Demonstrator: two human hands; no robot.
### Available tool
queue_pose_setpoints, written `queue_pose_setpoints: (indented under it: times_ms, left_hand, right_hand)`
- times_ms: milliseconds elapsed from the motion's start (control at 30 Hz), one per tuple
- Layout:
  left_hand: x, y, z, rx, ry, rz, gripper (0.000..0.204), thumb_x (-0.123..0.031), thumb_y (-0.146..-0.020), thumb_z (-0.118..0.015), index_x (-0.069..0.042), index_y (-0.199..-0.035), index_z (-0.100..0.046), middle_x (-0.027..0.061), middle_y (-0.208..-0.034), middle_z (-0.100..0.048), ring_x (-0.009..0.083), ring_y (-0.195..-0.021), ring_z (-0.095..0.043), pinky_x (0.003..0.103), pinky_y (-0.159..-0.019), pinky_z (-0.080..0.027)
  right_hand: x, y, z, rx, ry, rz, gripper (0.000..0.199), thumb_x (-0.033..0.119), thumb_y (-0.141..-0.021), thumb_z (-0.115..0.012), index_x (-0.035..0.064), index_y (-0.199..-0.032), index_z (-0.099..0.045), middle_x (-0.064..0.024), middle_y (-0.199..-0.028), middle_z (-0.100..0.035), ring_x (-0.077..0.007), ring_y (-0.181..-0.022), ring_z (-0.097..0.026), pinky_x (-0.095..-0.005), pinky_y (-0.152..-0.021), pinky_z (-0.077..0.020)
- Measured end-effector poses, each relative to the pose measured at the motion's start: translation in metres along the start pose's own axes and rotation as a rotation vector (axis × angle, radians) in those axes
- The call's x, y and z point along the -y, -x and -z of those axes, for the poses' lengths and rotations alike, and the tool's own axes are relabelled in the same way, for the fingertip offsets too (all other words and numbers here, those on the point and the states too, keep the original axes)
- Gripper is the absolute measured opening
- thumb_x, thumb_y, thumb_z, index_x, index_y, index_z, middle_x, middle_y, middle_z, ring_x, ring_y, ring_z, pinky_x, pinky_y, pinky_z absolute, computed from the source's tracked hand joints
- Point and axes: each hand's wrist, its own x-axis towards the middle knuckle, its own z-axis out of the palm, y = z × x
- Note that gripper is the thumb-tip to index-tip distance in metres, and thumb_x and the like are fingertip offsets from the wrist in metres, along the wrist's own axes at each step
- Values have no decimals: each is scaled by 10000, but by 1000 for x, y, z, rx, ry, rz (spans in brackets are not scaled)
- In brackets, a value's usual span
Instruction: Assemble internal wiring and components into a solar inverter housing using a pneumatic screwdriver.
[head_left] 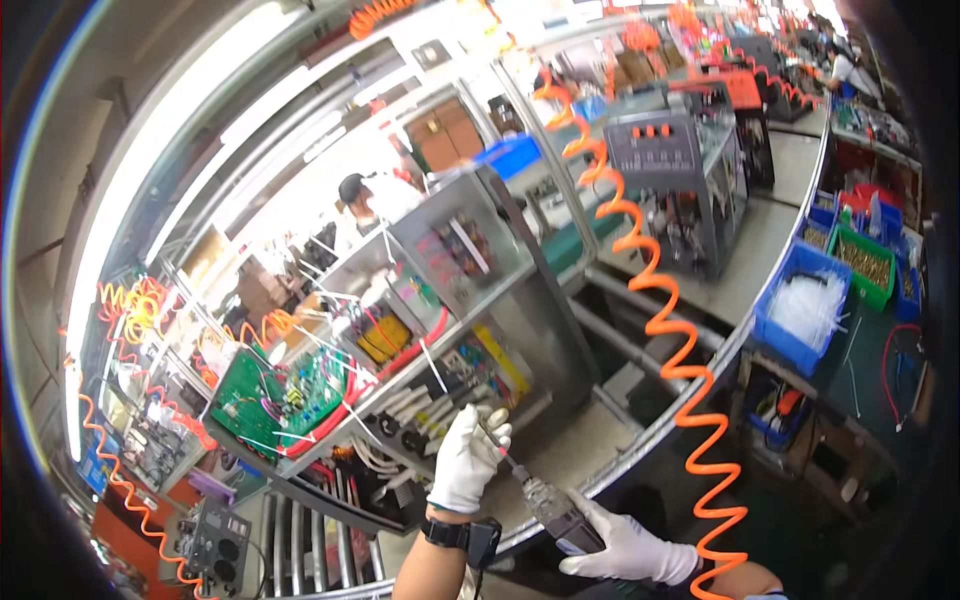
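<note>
My right hand (630,545), in a white glove, is wrapped round a dark power screwdriver (556,510) that points up and to the left. My left hand (462,465), gloved too, has its fingers closed beside the tip of the long bit (508,458); whatever is pinched there is too small to make out. Just beyond both hands stands an open metal machine housing (540,340). A green circuit board (300,395), red and white wires and a yellow-wrapped coil (384,338) show in it. Thick pale cables (405,410) lie close to my left hand.
An orange coiled hose (690,370) hangs down past my right forearm. To the right are blue bins (800,310) and a green bin (862,262) of small metal parts. Another machine (665,180) stands farther along the roller line. Beyond the housing is a person in a dark cap (365,195).
</note>
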Motion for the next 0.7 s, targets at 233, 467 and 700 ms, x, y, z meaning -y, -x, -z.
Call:
queue_pose_setpoints:
  times_ms: [233,467,700]
  left_hand:
    - [8,-2,13,93,95,-7,315,-318,-1001,-553,-44,-1155,-570,199,-1145,-645,314,-1031,-656,441,-874,-564]
    - [-6,-5,26,388,68,65,315,-292,-961,-626,-44,-1148,-573,191,-1097,-645,319,-1021,-666,435,-880,-573]
    - [-23,-4,36,327,-177,109,308,-267,-958,-634,-16,-1119,-557,214,-1088,-658,305,-969,-688,354,-784,-604]
  right_hand:
    - [-8,-10,11,-44,26,145,1054,283,-759,-808,-38,-1528,-163,-218,-1449,-449,-229,-1331,-466,-310,-1093,-348]
    - [-23,-10,16,212,-588,-57,939,194,-767,-773,42,-1524,-237,-169,-1154,-606,-220,-951,-640,-329,-805,-514]
    - [-14,-12,7,-14,-90,156,946,148,-759,-766,92,-1538,-232,-124,-981,-625,-178,-732,-628,-296,-645,-509]
